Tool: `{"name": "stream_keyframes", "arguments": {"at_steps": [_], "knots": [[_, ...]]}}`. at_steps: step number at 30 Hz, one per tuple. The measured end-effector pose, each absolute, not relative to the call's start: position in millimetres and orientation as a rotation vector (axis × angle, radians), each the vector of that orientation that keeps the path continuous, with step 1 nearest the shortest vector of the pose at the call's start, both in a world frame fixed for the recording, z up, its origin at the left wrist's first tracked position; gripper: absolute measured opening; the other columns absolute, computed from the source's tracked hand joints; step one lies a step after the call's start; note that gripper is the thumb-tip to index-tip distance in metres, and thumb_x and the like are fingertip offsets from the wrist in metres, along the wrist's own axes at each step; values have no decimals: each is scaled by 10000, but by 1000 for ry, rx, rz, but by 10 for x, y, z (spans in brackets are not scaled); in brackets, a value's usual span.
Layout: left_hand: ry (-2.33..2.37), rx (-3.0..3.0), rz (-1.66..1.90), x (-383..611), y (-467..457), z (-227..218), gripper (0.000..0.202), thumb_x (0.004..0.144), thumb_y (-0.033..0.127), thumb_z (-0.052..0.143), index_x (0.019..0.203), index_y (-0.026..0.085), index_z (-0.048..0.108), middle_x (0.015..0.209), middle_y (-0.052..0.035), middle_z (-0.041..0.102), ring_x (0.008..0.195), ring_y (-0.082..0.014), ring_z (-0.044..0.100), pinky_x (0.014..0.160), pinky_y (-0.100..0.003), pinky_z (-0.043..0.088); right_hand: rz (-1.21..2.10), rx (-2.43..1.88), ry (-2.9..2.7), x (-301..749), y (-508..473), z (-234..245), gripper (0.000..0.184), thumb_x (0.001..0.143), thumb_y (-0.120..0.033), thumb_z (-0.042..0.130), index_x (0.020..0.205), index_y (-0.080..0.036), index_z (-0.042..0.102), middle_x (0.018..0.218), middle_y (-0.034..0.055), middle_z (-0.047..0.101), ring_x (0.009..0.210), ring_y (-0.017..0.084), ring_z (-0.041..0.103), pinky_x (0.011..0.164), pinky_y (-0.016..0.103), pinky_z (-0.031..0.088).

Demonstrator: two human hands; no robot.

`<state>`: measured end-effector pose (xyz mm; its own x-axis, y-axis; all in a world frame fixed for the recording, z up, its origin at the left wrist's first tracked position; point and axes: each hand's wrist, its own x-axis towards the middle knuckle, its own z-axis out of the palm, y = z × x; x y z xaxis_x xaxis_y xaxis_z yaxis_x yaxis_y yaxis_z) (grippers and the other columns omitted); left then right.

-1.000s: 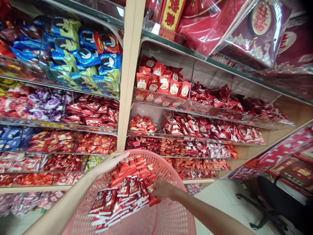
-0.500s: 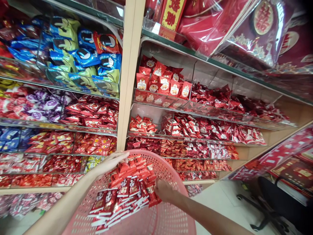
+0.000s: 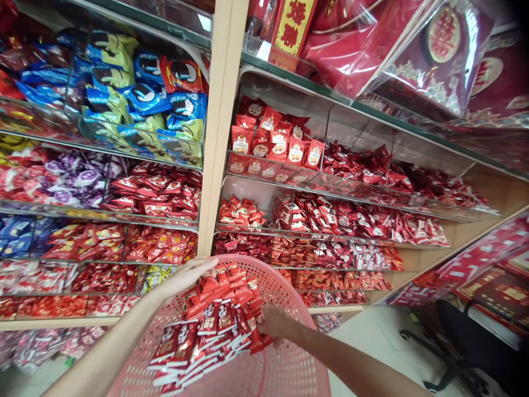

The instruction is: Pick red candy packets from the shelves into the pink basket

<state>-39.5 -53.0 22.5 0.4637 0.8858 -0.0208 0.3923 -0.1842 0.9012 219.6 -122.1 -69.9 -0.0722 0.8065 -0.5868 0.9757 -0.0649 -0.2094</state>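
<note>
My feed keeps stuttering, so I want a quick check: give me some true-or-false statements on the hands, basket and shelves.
1. The left hand is at the rim of the pink basket. True.
2. The right hand is outside the basket. False: it is inside, at the red packets.
3. A wooden upright divides the shelves. True.
4. The blue packets are in the basket. False: they are on an upper shelf at left.
5. The basket's wall has holes. True.

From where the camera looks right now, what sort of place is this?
Probably a sweet or snack shop: wood-framed shelving holds many small wrapped packets, grouped by kind, and a pink perforated basket holds red packets.
</note>
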Motion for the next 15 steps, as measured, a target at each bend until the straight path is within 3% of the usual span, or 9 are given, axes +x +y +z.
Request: {"name": "stream_keyframes", "arguments": {"at_steps": [7, 15], "knots": [[1067, 1727, 674, -403, -515, 165, 457, 787, 570, 417, 674, 200, 659, 947, -27, 665, 990, -214, 543, 974, -335, 341, -984, 1947, 1856, 2177, -1178, -638, 131, 687, -251, 610, 716, -127, 641, 517, 13, 620, 507, 144, 615, 523, 210, 490], [1082, 1708, 673, -415, -506, 178, 448, 773, 573, 439, 673, 201, 668, 963, -30, 669, 1041, -226, 528, 1000, -348, 321, -990, 1908, 1776, 2125, -1191, -616, 167, 654, -257, 637, 743, -115, 646, 558, 27, 637, 589, 161, 641, 576, 236, 505]]}}
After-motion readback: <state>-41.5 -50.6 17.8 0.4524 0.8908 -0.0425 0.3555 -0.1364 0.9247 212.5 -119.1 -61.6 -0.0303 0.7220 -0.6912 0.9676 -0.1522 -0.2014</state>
